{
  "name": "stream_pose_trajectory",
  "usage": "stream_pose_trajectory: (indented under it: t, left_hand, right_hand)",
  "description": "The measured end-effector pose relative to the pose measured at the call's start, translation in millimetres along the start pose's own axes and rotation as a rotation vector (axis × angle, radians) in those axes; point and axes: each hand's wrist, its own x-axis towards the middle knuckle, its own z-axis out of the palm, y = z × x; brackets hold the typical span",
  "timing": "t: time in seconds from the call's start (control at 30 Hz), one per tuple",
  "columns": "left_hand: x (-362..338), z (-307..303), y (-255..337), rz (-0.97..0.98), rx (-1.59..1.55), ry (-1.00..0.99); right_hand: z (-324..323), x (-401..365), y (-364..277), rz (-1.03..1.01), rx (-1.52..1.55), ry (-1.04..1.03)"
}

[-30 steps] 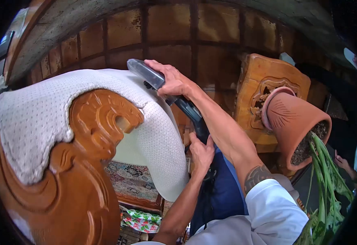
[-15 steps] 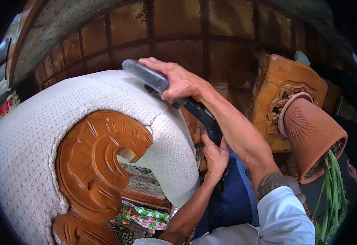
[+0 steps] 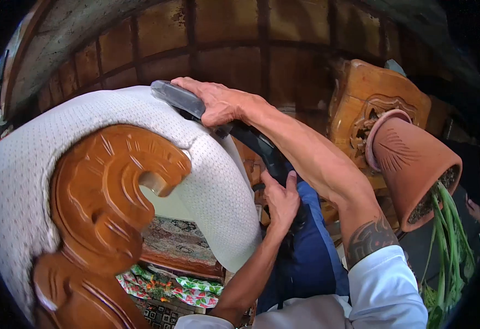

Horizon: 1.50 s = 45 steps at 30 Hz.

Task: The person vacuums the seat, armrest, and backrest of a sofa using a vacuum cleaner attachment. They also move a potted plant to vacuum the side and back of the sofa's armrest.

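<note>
My right hand [image 3: 218,103] is wrapped over the grey, partly see-through head of what looks like a vacuum cleaner [image 3: 178,97]. That head rests against the top edge of a white, dotted fabric-covered sofa arm [image 3: 136,104]. A black tube [image 3: 259,143] runs from it down to the right, where my left hand [image 3: 281,200] grips its lower part, thumb along it. Below the fabric, a carved brown wooden scroll [image 3: 100,192] forms the front of the sofa arm. The face of the head against the fabric is hidden.
To the right, a terracotta pot [image 3: 415,164] with long green leaves [image 3: 448,241] stands near a carved wooden panel [image 3: 380,104]. A tiled wall [image 3: 226,24] rises behind. Patterned rug [image 3: 179,238] and floral cloth [image 3: 199,290] show beneath the sofa arm. Another person's hand [image 3: 475,213] is at far right.
The vacuum head and my right hand have shifted slightly left along the sofa arm. My left hand has moved a little left too, still gripping the tube. The whole view has shifted slightly.
</note>
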Motion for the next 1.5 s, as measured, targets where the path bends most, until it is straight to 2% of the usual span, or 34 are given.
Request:
stream_pose_trajectory:
  t: [0.03,0.1,0.13,0.17,0.2,0.23,0.3,0.33,0.37,0.4,0.43,0.47,0.53,0.57,0.6,0.67,0.7,0.73,0.8,0.83,0.93,0.97,1.0,1.07,1.1,1.17,1.2,1.23,1.3,1.37,1.5]
  left_hand:
    - [-1.8,-1.1,-2.0,-0.036,-0.01,-0.013]
    - [-7.5,-1.7,-5.2,0.006,0.015,-0.013]
    - [-10.0,-2.8,-7.8,0.046,0.045,-0.005]
    - [-9.2,-3.8,-10.4,0.05,0.061,-0.003]
    - [-9.1,-5.6,-6.3,0.082,-0.034,-0.01]
    - [-8.0,-9.3,-0.1,0.083,-0.053,-0.048]
    - [-9.7,-10.6,2.6,0.096,-0.117,-0.099]
    - [-19.6,-11.8,6.0,0.098,-0.143,-0.09]
    - [-31.8,-15.7,11.5,0.239,-0.092,-0.062]
    - [-42.1,-20.7,12.1,0.38,-0.037,-0.028]
    - [-46.5,-24.8,-2.0,0.534,-0.107,-0.12]
    - [-72.3,16.7,-8.6,0.304,0.245,0.197]
    - [-96.9,-48.2,6.0,0.243,-0.046,-0.366]
    - [-102.6,-38.4,-35.4,0.402,-0.165,-0.287]
    - [-116.4,-51.6,-39.2,0.394,-0.144,-0.318]
    - [-141.1,-51.2,-48.7,0.438,-0.093,-0.246]
    - [-150.1,-52.8,-54.5,0.486,-0.185,-0.239]
    - [-161.1,-55.4,-67.7,0.505,-0.196,-0.222]
    - [-187.0,-74.5,-86.4,0.633,-0.064,-0.072]
    - [-205.1,-84.8,-88.7,0.669,-0.07,-0.049]
    - [-240.1,-109.7,-110.0,0.721,0.172,0.025]
    - [-247.2,-110.4,-126.0,0.826,0.193,0.093]
    - [-261.0,-121.3,-134.2,0.76,0.163,-0.019]
    - [-291.9,-143.4,-157.1,0.78,0.107,-0.079]
    - [-298.8,-147.2,-183.3,0.858,0.053,-0.057]
    - [-323.7,-158.3,-218.7,0.839,0.084,-0.069]
    - [-338.4,-159.4,-237.9,0.81,0.109,-0.098]
    - [-344.9,-151.2,-264.2,0.686,0.088,-0.144]
    - [-353.5,-136.2,-298.6,0.626,0.117,-0.2]
    - [-369.5,-141.1,-290.5,0.481,0.12,-0.296]
    - [-392.7,-155.5,-294.7,0.684,0.167,-0.159]
  right_hand:
    - [0.6,-10.0,-1.1,0.008,-0.005,0.002]
    - [-0.4,-40.2,-0.3,0.068,-0.161,0.152]
    - [-6.4,-62.4,4.7,0.081,-0.107,0.156]
    - [-7.0,-89.4,12.9,0.007,-0.028,0.255]
    - [-10.4,-122.1,0.8,0.098,0.234,0.314]
    - [-5.6,-152.7,17.8,0.127,0.273,0.349]
    - [20.8,-213.1,31.8,0.306,0.615,0.392]
    - [39.8,-234.0,37.6,0.341,0.959,0.321]
    - [54.5,-251.9,37.8,0.307,0.987,0.33]
    - [76.7,-260.4,22.1,0.363,1.312,0.384]
    - [91.0,-266.4,10.3,0.192,1.329,0.289]
    - [113.6,-284.4,20.2,0.117,1.45,0.263]
    - [128.6,-297.3,-10.7,0.033,1.525,0.237]
    - [141.9,-302.7,-20.2,0.019,1.402,0.255]
    - [155.9,-313.3,-28.2,0.01,1.372,0.244]
    - [167.0,-342.1,-42.7,0.037,1.379,0.302]
    - [171.9,-350.5,-56.2,0.068,1.36,0.371]
    - [182.2,-358.6,-65.6,0.056,1.344,0.351]
    - [208.0,-371.7,-85.4,0.07,1.152,0.443]
    - [219.2,-378.5,-88.4,-0.007,1.006,0.37]
    - [252.3,-401.9,-94.4,0.076,0.979,0.374]
    - [262.7,-409.9,-93.0,0.082,0.76,0.435]
    - [272.1,-419.0,-103.5,0.093,0.77,0.431]
    - [284.4,-436.0,-137.8,0.067,0.685,0.537]
    - [289.6,-444.8,-148.9,0.07,0.695,0.534]
    - [290.5,-452.9,-172.6,-0.025,0.701,0.606]
    - [287.0,-454.7,-187.4,-0.036,0.695,0.638]
    - [280.9,-455.9,-203.6,-0.045,0.689,0.673]
    - [265.8,-459.8,-237.8,0.008,0.597,0.754]
    - [254.2,-472.0,-264.9,-0.002,0.66,0.795]
    - [240.3,-503.2,-264.7,0.023,0.842,0.843]
